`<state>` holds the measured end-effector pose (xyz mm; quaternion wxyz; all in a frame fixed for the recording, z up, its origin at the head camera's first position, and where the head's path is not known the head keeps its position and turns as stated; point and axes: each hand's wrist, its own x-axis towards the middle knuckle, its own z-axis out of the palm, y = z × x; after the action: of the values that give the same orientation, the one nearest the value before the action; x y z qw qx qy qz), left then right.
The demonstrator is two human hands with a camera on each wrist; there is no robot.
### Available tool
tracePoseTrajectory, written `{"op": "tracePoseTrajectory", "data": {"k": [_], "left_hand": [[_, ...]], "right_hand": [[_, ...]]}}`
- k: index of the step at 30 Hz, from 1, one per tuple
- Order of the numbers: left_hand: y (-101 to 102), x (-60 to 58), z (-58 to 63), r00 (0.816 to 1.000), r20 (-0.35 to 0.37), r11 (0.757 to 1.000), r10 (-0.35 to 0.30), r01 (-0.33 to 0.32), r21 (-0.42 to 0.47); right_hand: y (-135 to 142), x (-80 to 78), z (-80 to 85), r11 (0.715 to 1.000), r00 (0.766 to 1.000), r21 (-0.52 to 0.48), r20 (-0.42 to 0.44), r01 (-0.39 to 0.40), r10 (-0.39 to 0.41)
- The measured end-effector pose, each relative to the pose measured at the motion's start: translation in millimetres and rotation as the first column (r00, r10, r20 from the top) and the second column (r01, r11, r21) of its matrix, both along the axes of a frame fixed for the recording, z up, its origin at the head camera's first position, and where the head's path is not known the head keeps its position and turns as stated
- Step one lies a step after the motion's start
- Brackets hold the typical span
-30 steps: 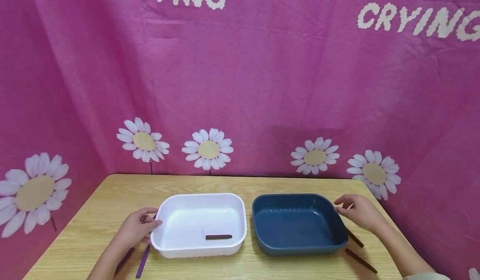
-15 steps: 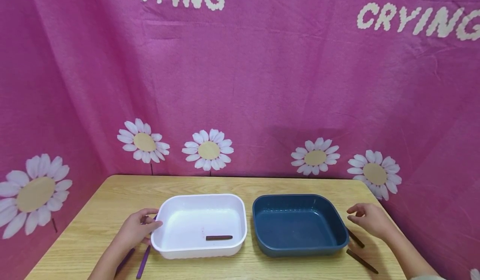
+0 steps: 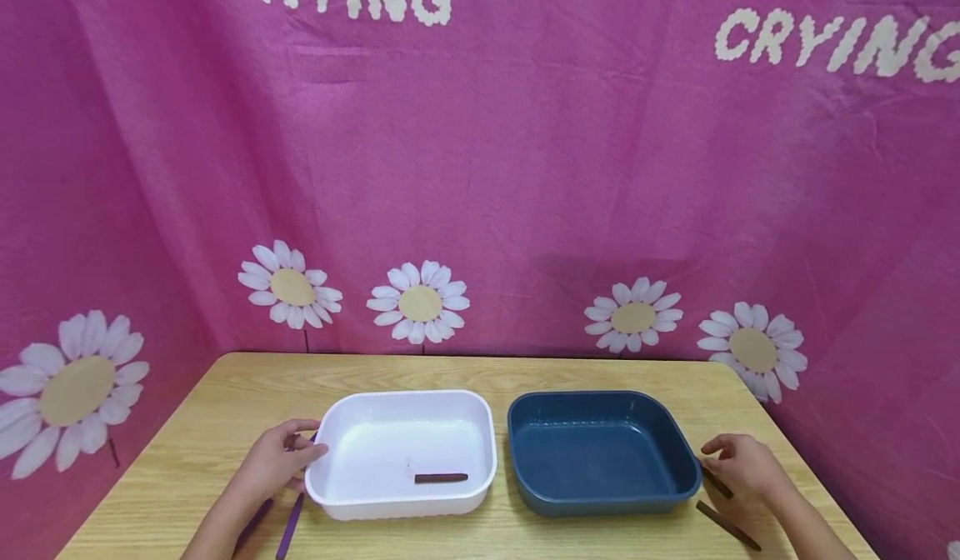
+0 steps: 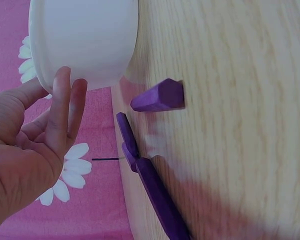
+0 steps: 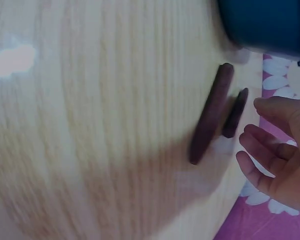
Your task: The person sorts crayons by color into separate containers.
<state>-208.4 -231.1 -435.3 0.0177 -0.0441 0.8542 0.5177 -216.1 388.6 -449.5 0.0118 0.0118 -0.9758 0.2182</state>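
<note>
My left hand [image 3: 276, 462] holds the left end of a white plastic tray [image 3: 405, 506], thumb over the rim and other fingers outside. A dark brown crayon [image 3: 441, 478] lies in this tray. Several purple faceted crayons [image 4: 162, 197] lie on the table below that hand. My right hand [image 3: 744, 467] hovers at the right side of a dark blue tray [image 3: 600, 502], fingers loosely bent and nothing between them. Under its fingertips are two dark brown crayons, the nearer one [image 5: 211, 114] whole in the right wrist view and the farther one [image 5: 236, 113] beside it.
Both trays stand side by side on a light wooden table [image 3: 480, 372], a narrow gap between them. A pink cloth [image 3: 480, 168] with daisies and white lettering hangs behind and at the sides. Small dark smudges mark the white tray's floor.
My right hand has moved off the blue tray's rim, out to the right, then down toward the brown crayons. The left hand has stayed on the white tray.
</note>
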Motion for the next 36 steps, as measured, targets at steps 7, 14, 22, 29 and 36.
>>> {"op": "tracePoseTrajectory", "data": {"k": [7, 14, 22, 29, 36], "left_hand": [[-0.1, -0.8, 1.0, 1.0, 0.002, 1.0, -0.004, 0.004, -0.012], [-0.9, -0.2, -0.3, 1.0, -0.002, 1.0, -0.004, 0.004, -0.006], [-1.4, -0.8, -1.1, 1.0, -0.002, 1.0, -0.002, 0.002, -0.004], [-1.3, -0.5, -1.1, 1.0, 0.003, 1.0, 0.002, -0.002, 0.004], [-1.8, -0.3, -2.4, 1.0, 0.005, 1.0, 0.001, -0.001, 0.004]], "right_hand": [[-0.9, 0.5, -9.7, 1.0, 1.0, -0.011, -0.002, 0.027, -0.027], [-5.1, -0.2, -10.9, 0.999, 0.999, -0.024, 0.006, 0.045, -0.045], [-5.7, -1.1, -13.8, 0.998, 0.998, -0.024, 0.016, 0.055, -0.054], [-7.7, -2.4, -12.1, 0.997, 0.996, -0.028, 0.052, 0.072, -0.07], [-2.6, -0.6, -10.1, 0.998, 0.998, -0.006, 0.018, 0.055, -0.055]]}}
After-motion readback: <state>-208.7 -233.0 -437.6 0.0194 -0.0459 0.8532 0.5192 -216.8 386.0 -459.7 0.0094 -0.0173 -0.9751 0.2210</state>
